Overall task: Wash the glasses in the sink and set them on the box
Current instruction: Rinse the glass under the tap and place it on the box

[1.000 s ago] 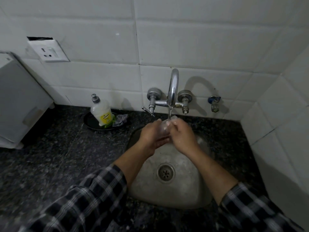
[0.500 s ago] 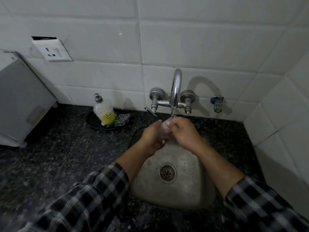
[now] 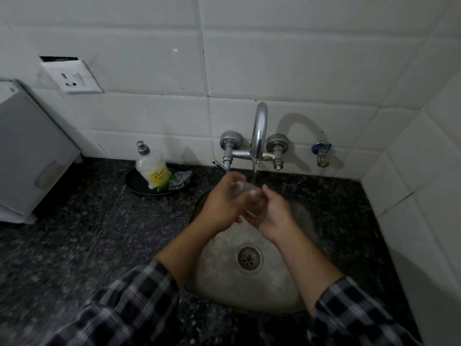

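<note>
A small clear glass (image 3: 241,189) sits between both hands over the steel sink (image 3: 287,290), just under the chrome tap (image 3: 259,131). A thin stream of water runs from the spout onto it. My left hand (image 3: 219,206) wraps the glass from the left side. Fingers of my right hand (image 3: 272,211) press against its right side and underside. Much of the glass is hidden by the fingers. A grey box (image 3: 32,151) stands on the counter at the far left.
A dish soap bottle (image 3: 152,168) stands in a black dish (image 3: 136,183) with a crumpled wrapper, left of the tap. Dark granite counter (image 3: 87,233) surrounds the sink. A wall socket (image 3: 72,78) is above the box. White tiled walls close in behind and on the right.
My hands have dropped slightly away from the spout and opened around the glass, so more of it shows. The water stream is now visible above them.
</note>
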